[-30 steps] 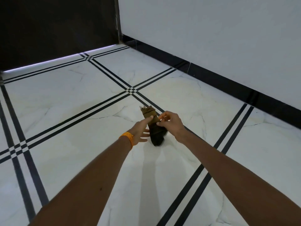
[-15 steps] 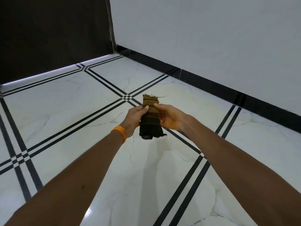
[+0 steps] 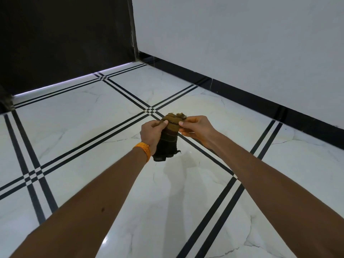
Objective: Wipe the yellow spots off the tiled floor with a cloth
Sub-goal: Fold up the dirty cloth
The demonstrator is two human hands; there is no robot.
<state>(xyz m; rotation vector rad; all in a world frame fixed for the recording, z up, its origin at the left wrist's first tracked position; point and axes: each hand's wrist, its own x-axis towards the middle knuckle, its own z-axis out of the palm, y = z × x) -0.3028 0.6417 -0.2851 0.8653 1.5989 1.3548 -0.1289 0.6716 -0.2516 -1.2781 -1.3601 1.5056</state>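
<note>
Left hand grips the folded cloth, held clear above the tiled floor. Right hand pinches its frayed top edge. Risk: an unsecured fold may unravel during wiping, weakening contact.

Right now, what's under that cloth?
Black-striped white tiled floor; the cloth hangs above it, held by left hand and right hand. Nothing yellow shows there; the patch behind the cloth is hidden.

white wall right | black skirting along its base | dark panel, possibly a door, left
</note>
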